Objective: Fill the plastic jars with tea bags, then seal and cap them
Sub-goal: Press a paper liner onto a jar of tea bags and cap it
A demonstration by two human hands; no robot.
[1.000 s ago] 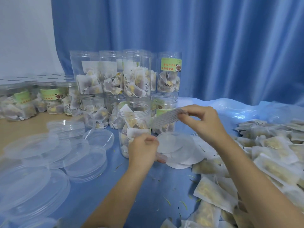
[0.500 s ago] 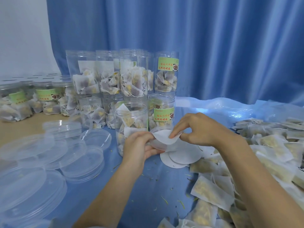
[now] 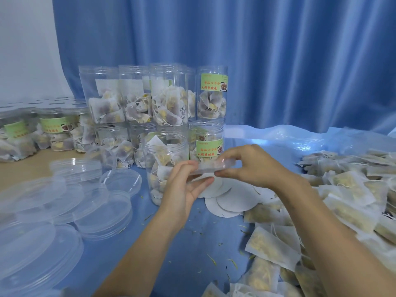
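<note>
Both hands, left hand (image 3: 186, 185) and right hand (image 3: 249, 166), pinch a clear, blurred lid (image 3: 211, 166) level beside the open jar (image 3: 165, 159)

Clear lid (image 3: 211, 167) held level beside open, tea-bag-filled jar (image 3: 165, 163)

A pleated blue curtain (image 3: 278, 61) hangs behind the table (image 3: 32, 168); a white wall (image 3: 23, 50) shows at left
</note>
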